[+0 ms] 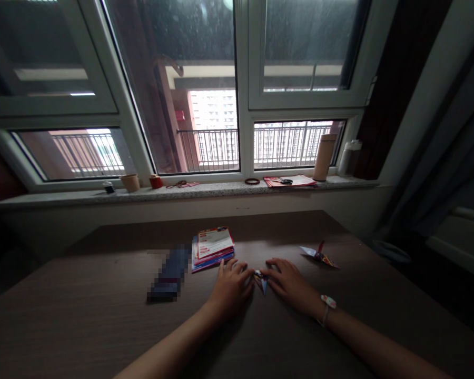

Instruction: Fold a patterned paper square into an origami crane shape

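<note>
Between my two hands is a small folded paper piece (264,286) with white and coloured faces, its pointed end toward me. My left hand (233,284) grips its left side with bent fingers, close to the table. From the other side, the fingertips of my right hand (287,282) close on its right edge. Fingers partly hide the top of the piece. A folded paper crane (319,255) in white, red and yellow lies to the right of my right hand. Just beyond my left hand is a stack of printed paper sheets (213,250).
A blurred dark object (169,276) lies left of the stack on the brown table (102,295). Along the window sill (213,190) stand a paper cup (130,182), a red spool (156,181), scissors (286,181) on papers, a tan flask (324,158) and a clear bottle (349,158).
</note>
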The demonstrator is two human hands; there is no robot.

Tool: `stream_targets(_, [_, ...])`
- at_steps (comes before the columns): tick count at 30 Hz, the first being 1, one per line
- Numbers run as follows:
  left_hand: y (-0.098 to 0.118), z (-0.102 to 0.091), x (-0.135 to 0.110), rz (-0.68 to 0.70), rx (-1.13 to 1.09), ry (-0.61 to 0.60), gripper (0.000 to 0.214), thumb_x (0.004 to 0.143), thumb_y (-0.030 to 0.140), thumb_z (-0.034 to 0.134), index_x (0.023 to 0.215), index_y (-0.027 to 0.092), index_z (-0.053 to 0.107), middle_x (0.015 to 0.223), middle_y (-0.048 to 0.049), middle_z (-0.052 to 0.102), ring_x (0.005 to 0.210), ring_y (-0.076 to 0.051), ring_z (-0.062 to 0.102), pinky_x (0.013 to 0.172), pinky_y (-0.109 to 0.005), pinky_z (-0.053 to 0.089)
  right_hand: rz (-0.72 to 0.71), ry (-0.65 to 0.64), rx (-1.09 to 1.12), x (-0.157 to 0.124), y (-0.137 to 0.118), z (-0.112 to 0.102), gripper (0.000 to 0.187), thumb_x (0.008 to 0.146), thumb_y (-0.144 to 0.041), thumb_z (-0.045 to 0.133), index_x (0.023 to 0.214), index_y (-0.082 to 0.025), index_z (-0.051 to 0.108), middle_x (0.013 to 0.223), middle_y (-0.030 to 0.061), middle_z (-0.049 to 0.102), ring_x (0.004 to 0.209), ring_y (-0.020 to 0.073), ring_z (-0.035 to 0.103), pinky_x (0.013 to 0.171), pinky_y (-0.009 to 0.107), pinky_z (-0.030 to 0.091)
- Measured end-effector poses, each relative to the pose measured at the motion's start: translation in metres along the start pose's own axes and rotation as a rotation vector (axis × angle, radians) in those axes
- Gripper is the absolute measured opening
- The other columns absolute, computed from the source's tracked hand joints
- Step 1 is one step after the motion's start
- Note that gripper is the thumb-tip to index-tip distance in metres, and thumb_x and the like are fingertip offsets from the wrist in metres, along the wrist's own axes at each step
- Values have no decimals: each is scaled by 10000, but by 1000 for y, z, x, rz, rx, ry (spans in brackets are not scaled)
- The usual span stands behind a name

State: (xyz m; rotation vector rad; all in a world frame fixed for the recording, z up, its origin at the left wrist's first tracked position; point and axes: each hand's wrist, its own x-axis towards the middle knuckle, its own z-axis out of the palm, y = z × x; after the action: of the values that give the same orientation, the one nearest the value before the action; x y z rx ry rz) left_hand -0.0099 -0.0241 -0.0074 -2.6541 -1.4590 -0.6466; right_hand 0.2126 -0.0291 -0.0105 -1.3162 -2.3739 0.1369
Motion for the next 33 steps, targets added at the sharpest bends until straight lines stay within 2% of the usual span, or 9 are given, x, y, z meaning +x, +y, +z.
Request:
stream_targets(6, [1,-1,1,12,15,-8,274,892,308,552,1150,355,632,1234,-25,607,1242,-301,428,1064,-606,249,-8,15,28,1,-1,-3,333,917,-302,517,1244,-329,574,1314,72,519,1251,244,444,1082,458,337])
stream_targets(16, [-4,2,4,-57,-36,-39,284,871,309,590,1132,389,664,1324,-21,561,1260,-299,419,1053,-570,320,-24,31,47,1,-2,-6,347,915,-286,511,1259,-304,556,1284,78,531,1219,234,464,1068,436,353])
stream_targets(23, [-4,2,3,-50,-41,-12,280,865,293,597,1122,375,672,1314,-38,558,1259,-301,415,1051,-591,316,27,35,79,3,-4,-8,271,888,-294,553,1147,-309,632,1220,66,542,1167,222,494,1022,384,395])
stream_targets(29, [-4,1,5,-39,-46,23,285,832,280,639,1113,314,668,1306,-61,557,1258,-303,419,1049,-588,321,63,24,115,3,-4,-8,273,874,-288,569,1140,-311,629,1222,66,519,1173,223,478,1036,389,379])
stream_targets(33, [-3,0,5,-49,-25,27,226,830,294,643,1049,318,694,1296,-48,570,1248,-313,425,1038,-600,321,52,33,109,3,-5,-9,269,881,-289,559,1141,-306,625,1210,69,518,1163,225,479,1031,395,381])
